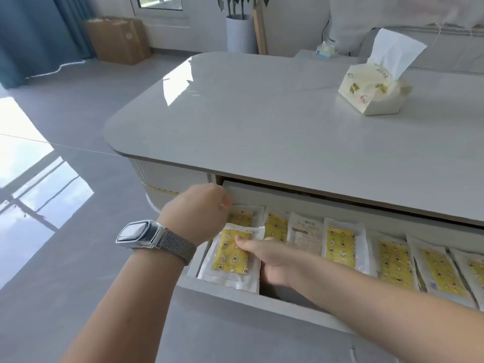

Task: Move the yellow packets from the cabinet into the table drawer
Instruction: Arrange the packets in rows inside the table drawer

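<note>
Drawer (235, 297) pulled out from under the table (262, 113), front edge toward the camera. A row of packets (340, 244) lies inside, running right until the frame cuts off the last one; 1 in the row shows a white printed face, print too small to read.

Right hand (272, 260) reaches into the drawer's left end — thumb on top of a yellow packet (230, 255), fingers tucked under it and hidden, so a pinch grip. That packet lies tilted over the drawer's left end, overlapping another behind it.

Left hand (199, 213), watch (141, 234) on the wrist, is at the drawer's left back corner; fingers curl away from view — cannot tell what they hold, if anything.

Tissue pack (372, 93) stands on the tabletop, well apart.
</note>
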A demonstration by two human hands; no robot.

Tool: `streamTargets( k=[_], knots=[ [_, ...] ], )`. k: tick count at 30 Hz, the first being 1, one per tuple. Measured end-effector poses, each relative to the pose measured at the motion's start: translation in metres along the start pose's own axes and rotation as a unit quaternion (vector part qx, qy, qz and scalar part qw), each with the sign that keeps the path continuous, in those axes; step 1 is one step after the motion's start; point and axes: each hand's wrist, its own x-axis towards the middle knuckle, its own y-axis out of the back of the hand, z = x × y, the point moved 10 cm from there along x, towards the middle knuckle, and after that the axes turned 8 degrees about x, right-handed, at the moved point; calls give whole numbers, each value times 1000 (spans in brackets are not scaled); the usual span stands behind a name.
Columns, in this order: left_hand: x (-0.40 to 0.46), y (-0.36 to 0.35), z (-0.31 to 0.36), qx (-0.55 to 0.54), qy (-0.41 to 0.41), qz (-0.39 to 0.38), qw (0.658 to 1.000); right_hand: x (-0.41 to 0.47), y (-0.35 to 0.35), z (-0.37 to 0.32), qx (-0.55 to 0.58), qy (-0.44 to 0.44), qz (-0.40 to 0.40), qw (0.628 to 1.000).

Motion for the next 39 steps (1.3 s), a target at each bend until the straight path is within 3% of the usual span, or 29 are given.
streamTargets(
  k=[15, 18, 22, 24, 28, 30, 32, 36, 37, 39],
  knots=[
    [1, -33, -7, 76, -13, -97, 992, 32, 12, 15, -70, 46, 87, 993],
    [-1, -55, 4, 67, -30, -166, 983, 30, 11, 15, -97, 45, 92, 990],
    [-21, -92, 12, 54, -36, -324, 944, 30, 12, 18, -138, 23, 78, 987],
    [-21, -91, 11, 70, -35, -319, 945, 26, 12, 20, -199, 6, 75, 977],
    [-17, -72, 11, 123, -50, -238, 962, 23, 10, 21, -264, -6, 58, 963],
    [-17, -69, 9, 139, -61, -227, 962, 21, 6, 17, -340, 5, 50, 939],
    [-17, -66, 8, 147, -70, -221, 962, 15, 2, 10, -448, 19, 43, 893],
    [-12, -64, 4, 152, -81, -208, 963, 3, 2, -1, -676, -10, 12, 737],
    [-10, -63, 4, 150, -80, -203, 964, 0, 5, -7, -690, -19, 13, 723],
    [-5, -63, 4, 148, -71, -196, 967, -4, 7, -36, -660, 36, 36, 750]
  ],
)
